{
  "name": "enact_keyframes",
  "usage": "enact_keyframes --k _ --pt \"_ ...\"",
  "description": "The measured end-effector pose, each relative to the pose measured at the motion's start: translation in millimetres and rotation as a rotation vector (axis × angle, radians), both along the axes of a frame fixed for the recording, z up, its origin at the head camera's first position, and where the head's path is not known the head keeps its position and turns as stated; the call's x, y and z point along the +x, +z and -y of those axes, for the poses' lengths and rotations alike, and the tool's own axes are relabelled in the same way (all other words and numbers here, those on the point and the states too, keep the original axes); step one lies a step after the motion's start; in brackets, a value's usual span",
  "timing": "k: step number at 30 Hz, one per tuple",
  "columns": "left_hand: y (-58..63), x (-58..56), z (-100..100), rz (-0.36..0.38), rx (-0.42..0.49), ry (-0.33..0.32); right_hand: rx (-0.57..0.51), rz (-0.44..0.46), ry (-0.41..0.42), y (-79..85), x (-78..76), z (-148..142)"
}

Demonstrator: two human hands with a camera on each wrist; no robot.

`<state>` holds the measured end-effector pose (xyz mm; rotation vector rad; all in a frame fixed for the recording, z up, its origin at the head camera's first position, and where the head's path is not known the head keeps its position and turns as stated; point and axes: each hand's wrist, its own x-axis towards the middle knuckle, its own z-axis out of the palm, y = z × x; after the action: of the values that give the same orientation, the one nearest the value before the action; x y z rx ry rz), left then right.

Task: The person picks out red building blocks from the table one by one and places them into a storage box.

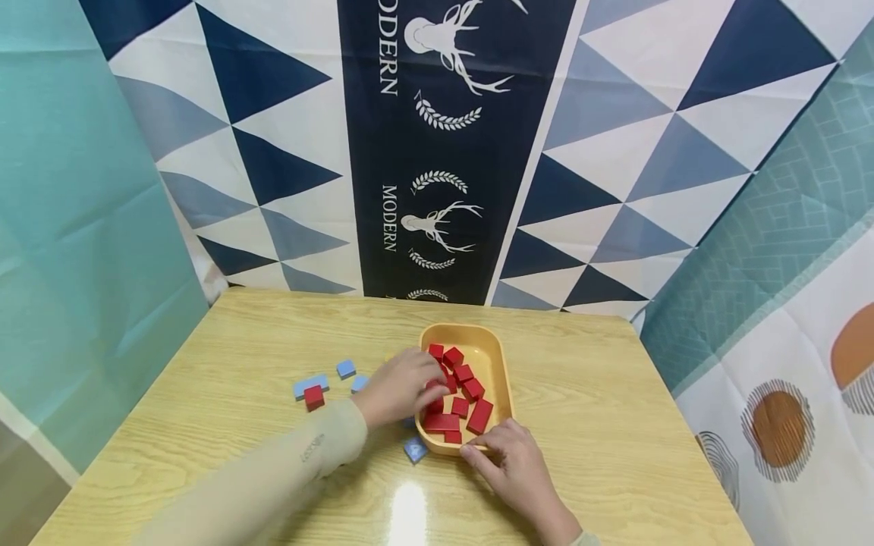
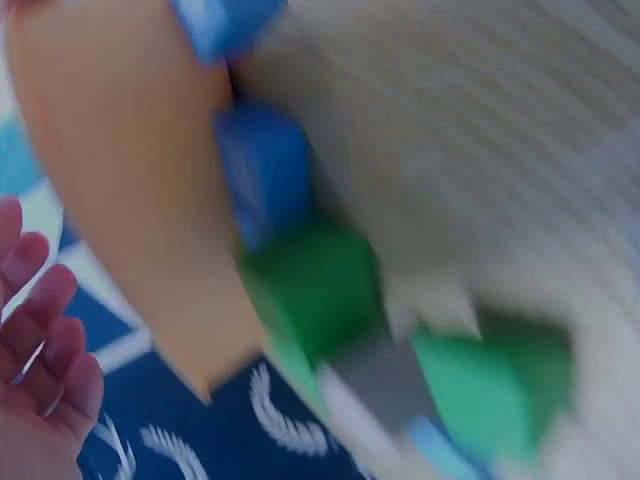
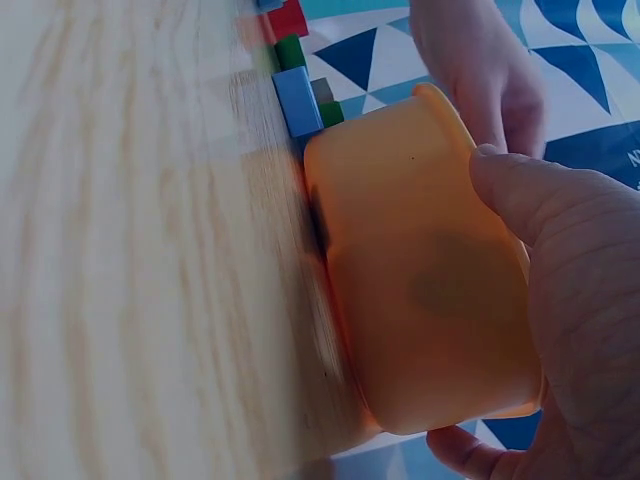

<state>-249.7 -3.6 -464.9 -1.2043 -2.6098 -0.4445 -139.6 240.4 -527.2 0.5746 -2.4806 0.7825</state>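
An orange tray (image 1: 501, 371) sits mid-table with several red blocks (image 1: 471, 390) inside. My left hand (image 1: 440, 379) reaches over its left rim, fingers loosely bent above the red blocks; the blurred left wrist view shows relaxed fingers (image 2: 40, 340) with nothing in them. My right hand (image 1: 478, 451) grips the tray's near end. In the right wrist view its thumb (image 3: 530, 190) lies over the rim of the tray (image 3: 400, 290) and a finger curls beneath.
Left of the tray lie blue blocks (image 1: 346, 368) and one red block (image 1: 314, 396). Another blue block (image 1: 414, 449) rests by the tray's near-left corner. Green blocks (image 3: 290, 50) show beside it. Patterned curtains close in the table's far and side edges.
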Motion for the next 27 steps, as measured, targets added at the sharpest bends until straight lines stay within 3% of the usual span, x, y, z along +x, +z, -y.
enact_keyframes --k 3,7,12,14,18,27 --pt "7.4 -5.0 36.2 0.012 0.024 0.103 0.006 0.017 -0.01 1.0 -0.4 0.4" --pt "6.3 -10.5 91.0 0.058 0.044 0.228 -0.006 0.007 -0.002 1.6 -1.2 -0.4" --pt "-2.2 -9.7 150.9 0.213 0.03 0.346 -0.015 -0.003 -0.003 1.5 -0.9 -1.5" --pt "-7.5 -7.7 167.1 0.273 0.014 0.363 -0.018 0.002 -0.005 1.4 -0.3 -1.6" --pt "-17.7 -1.3 181.2 0.359 -0.027 0.349 -0.022 0.015 -0.012 1.0 0.1 -1.0" --pt "-21.9 6.9 168.7 0.312 -0.066 0.341 -0.028 0.017 -0.004 1.2 -2.0 3.0"
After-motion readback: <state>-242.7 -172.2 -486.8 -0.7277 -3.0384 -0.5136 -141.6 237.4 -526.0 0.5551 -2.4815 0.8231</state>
